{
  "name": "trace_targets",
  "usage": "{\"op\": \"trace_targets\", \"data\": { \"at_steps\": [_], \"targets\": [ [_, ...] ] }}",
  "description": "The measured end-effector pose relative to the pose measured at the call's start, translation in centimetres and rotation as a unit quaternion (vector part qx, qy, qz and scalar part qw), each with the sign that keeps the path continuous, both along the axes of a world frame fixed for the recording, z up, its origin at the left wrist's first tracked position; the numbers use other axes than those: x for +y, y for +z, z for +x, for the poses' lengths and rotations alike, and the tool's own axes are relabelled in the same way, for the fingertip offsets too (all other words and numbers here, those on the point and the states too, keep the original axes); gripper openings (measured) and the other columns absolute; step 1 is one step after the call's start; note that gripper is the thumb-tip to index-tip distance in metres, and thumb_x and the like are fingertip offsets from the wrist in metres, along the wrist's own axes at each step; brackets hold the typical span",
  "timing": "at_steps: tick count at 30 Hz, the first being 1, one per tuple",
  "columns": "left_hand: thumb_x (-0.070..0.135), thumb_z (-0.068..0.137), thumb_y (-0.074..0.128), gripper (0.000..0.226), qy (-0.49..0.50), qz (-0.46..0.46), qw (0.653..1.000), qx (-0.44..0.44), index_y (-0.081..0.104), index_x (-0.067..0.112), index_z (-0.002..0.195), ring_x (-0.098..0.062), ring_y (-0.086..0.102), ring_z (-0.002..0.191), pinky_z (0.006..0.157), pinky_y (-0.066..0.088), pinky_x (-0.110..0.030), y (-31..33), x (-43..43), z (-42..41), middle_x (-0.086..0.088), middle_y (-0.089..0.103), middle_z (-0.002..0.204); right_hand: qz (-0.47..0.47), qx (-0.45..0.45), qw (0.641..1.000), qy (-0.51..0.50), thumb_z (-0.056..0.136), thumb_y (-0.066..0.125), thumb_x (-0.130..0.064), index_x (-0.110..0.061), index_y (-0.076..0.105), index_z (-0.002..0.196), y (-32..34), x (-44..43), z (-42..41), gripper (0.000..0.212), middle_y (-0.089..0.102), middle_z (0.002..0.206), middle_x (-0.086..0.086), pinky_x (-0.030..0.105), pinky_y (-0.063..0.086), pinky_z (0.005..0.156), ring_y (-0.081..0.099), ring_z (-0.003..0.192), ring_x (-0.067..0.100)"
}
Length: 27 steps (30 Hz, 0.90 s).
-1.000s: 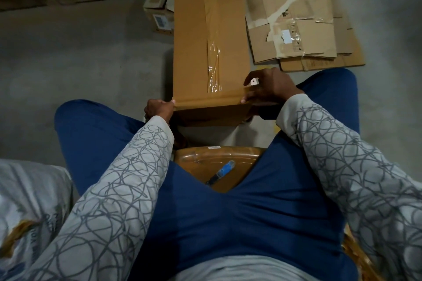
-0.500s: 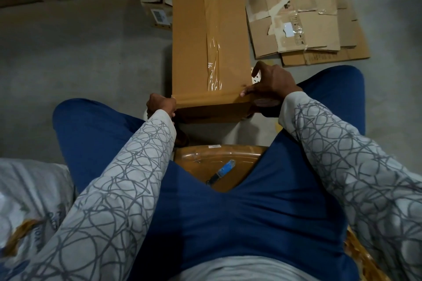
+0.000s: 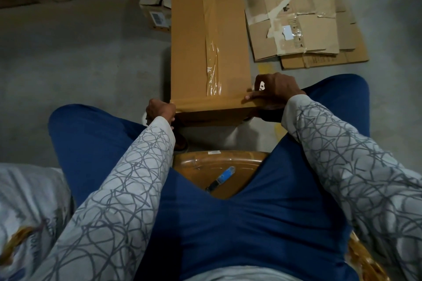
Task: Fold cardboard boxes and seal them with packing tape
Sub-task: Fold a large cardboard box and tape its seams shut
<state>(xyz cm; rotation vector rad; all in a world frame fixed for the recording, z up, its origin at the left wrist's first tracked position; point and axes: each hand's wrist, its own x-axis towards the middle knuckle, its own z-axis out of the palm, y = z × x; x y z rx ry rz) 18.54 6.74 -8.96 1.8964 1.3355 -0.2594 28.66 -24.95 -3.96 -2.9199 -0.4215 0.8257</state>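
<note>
One taped box (image 3: pixel 189 41), two hands (image 3: pixel 159 109) (image 3: pixel 277 91) gripping

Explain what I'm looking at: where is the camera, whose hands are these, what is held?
No machine: a seated person wears one head camera looking down. On the floor stands a cardboard box, taped along its top. The left hand grips its near left corner; the right hand presses a tape strip across the near edge and seems to hold a dark roll beneath. Flattened cartons lie right of it; a blue-handled cutter rests on the seat.
</note>
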Motion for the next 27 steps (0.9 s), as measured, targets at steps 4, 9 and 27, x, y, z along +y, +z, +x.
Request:
{"op": "trace_targets", "data": {
  "at_steps": [4,9,27],
  "targets": [
    [0.023,0.091,0.074,0.015,0.009,-0.024,1.0,-0.015,0.067,0.01,0.092,-0.023,0.072,0.06,0.051,0.061,-0.052,-0.2,0.2,-0.3,-0.011,0.073,0.075,0.033,-0.002,0.999,-0.01,0.069,0.07,-0.079,-0.03,0.07,0.094,-0.2,-0.4,0.1,0.056,0.06,0.092,0.002,0.037,0.047,0.077,0.061,0.09,0.028],
    [0.027,0.09,0.074,0.02,0.016,-0.033,0.999,-0.027,0.062,0.017,0.078,-0.023,0.073,0.061,0.053,0.061,-0.053,-0.4,0.5,-0.6,-0.009,0.072,0.071,0.003,-0.036,0.999,-0.01,0.076,0.07,-0.073,-0.026,0.069,0.1,-0.9,0.0,-0.2,0.052,0.061,0.094,0.005,0.036,0.045,0.075,0.059,0.087,0.028],
    [0.028,0.094,0.072,0.015,-0.001,-0.034,0.999,-0.034,0.066,0.016,0.087,-0.02,0.073,0.064,0.059,0.063,-0.047,-0.2,0.4,-0.7,-0.006,0.072,0.073,-0.004,-0.033,0.997,-0.063,0.071,0.072,-0.075,-0.028,0.072,0.097,-2.8,0.3,0.4,0.054,0.067,0.096,0.006,0.036,0.048,0.078,0.059,0.084,0.027]
  ]
}}
